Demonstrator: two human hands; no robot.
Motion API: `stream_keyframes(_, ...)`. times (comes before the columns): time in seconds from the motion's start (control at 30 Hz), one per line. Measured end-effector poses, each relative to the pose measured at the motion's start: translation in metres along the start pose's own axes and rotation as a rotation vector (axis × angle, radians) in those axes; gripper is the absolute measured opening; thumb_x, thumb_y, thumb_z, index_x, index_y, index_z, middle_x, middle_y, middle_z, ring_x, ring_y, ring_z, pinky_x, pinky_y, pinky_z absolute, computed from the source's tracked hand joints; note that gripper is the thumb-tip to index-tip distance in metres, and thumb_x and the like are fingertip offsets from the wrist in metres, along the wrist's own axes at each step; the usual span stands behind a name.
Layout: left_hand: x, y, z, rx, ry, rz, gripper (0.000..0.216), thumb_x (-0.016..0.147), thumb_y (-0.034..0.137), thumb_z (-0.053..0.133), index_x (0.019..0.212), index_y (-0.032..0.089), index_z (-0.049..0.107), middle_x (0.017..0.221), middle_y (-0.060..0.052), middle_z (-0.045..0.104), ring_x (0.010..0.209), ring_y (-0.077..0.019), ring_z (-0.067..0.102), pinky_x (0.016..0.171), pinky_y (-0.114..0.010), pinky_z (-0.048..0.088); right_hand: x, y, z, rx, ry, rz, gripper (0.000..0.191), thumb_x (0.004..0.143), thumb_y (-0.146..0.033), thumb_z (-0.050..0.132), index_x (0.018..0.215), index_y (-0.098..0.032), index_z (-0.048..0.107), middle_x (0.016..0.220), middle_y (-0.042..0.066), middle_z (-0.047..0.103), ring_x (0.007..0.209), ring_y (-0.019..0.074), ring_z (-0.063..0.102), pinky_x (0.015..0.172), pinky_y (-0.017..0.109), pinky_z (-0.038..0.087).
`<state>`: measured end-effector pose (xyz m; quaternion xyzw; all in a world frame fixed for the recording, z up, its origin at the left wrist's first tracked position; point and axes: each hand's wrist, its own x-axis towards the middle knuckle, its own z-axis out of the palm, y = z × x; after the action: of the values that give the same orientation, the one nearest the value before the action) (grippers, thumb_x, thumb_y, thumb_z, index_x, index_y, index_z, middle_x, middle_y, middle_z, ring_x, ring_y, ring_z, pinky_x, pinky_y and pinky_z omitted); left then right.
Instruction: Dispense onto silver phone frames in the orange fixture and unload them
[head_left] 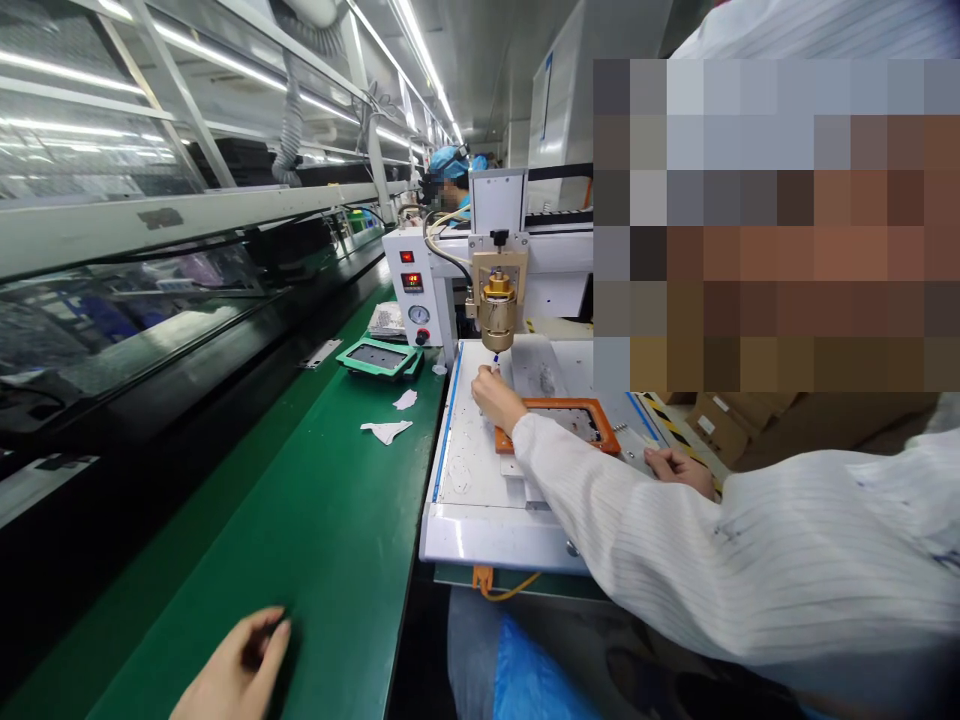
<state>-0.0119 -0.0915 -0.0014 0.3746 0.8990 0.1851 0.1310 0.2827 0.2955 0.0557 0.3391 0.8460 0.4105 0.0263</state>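
My left hand (236,665) is at the lower left, over the green bench top (330,540). Its fingers are loosely curled, with a dark gap between thumb and forefinger, and I see nothing held in it. My right hand is out of view. To the right, a co-worker in a white striped coat has one hand (496,395) under the gold-coloured head (497,315) of a bench machine, at a small blue-tipped piece (496,358). That person's other hand (681,470) rests at the machine's right side. An orange frame (609,432) lies on the white machine bed (480,475).
Green frames (381,358) lie on the bench by the machine's control box (415,285). White scraps (387,432) lie nearer. A dark rail runs along the left. The co-worker's sleeve (600,510) crosses in front of the machine, and an orange cable (510,592) hangs below.
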Motion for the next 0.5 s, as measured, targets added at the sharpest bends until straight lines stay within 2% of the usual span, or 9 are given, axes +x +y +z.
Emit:
stream_keyframes(0.03,0.018,0.019,0.001,-0.007,-0.016,0.025,0.053,0.089,0.066,0.041,0.115,0.027,0.067,0.105,-0.004,0.076,0.091,-0.0251,0.072,0.073,-0.035,0.056,0.001,0.0,0.0,0.001,-0.003,-0.002,0.038,0.084,-0.001,0.041,0.096,-0.011,0.076,0.09,0.015,0.072,0.092,0.0293,0.06,0.085,0.05,0.046)
stream_keyframes(0.1,0.058,0.064,0.008,-0.028,0.071,0.179,0.055,0.093,0.056,0.04,0.125,0.019,0.064,0.119,-0.012,0.074,0.103,-0.0261,0.071,0.087,-0.037,0.056,0.002,-0.001,0.0,-0.002,-0.013,-0.008,0.037,0.083,0.0,0.043,0.093,-0.012,0.076,0.087,0.014,0.071,0.089,0.0284,0.059,0.085,0.05,0.046)
stream_keyframes(0.17,0.097,0.112,0.021,-0.023,0.127,0.251,0.061,0.096,0.051,0.038,0.142,0.013,0.053,0.143,-0.017,0.061,0.12,-0.0261,0.065,0.1,-0.038,0.052,0.002,-0.001,-0.002,-0.015,-0.021,-0.015,0.035,0.083,-0.001,0.045,0.091,-0.013,0.076,0.087,0.014,0.071,0.089,0.0281,0.059,0.085,0.051,0.047)
stream_keyframes(0.23,0.127,0.155,0.039,0.015,0.162,0.297,0.067,0.097,0.051,0.04,0.153,0.013,0.043,0.159,-0.021,0.045,0.135,-0.0329,0.054,0.108,-0.047,0.046,0.001,-0.001,-0.004,-0.029,-0.027,-0.026,0.033,0.083,-0.003,0.047,0.092,-0.013,0.076,0.089,0.014,0.072,0.089,0.0283,0.06,0.086,0.053,0.047)
stream_keyframes(0.3,0.144,0.188,0.055,0.062,0.159,0.354,0.065,0.097,0.051,0.043,0.153,0.019,0.044,0.162,-0.02,0.04,0.139,-0.0378,0.047,0.108,-0.055,0.044,0.001,0.0,-0.007,-0.042,-0.033,-0.037,0.032,0.084,-0.004,0.048,0.093,-0.014,0.076,0.091,0.014,0.072,0.09,0.0282,0.06,0.086,0.054,0.048)
stream_keyframes(0.4,0.152,0.215,0.071,0.118,0.133,0.424,0.048,0.099,0.048,0.044,0.135,0.024,0.065,0.152,-0.016,0.054,0.137,-0.037,0.047,0.105,-0.055,0.044,0.0,0.001,-0.011,-0.063,-0.053,-0.05,0.034,0.084,-0.001,0.047,0.095,-0.015,0.076,0.091,0.012,0.073,0.091,0.0282,0.061,0.085,0.053,0.05)
stream_keyframes(0.5,0.151,0.22,0.076,0.159,0.136,0.452,0.045,0.102,0.044,0.038,0.119,0.021,0.073,0.136,-0.016,0.065,0.127,-0.0344,0.053,0.1,-0.049,0.046,0.001,0.002,-0.014,-0.07,-0.082,-0.062,0.037,0.082,0.004,0.045,0.097,-0.013,0.075,0.092,0.012,0.073,0.092,0.0286,0.063,0.084,0.053,0.051)
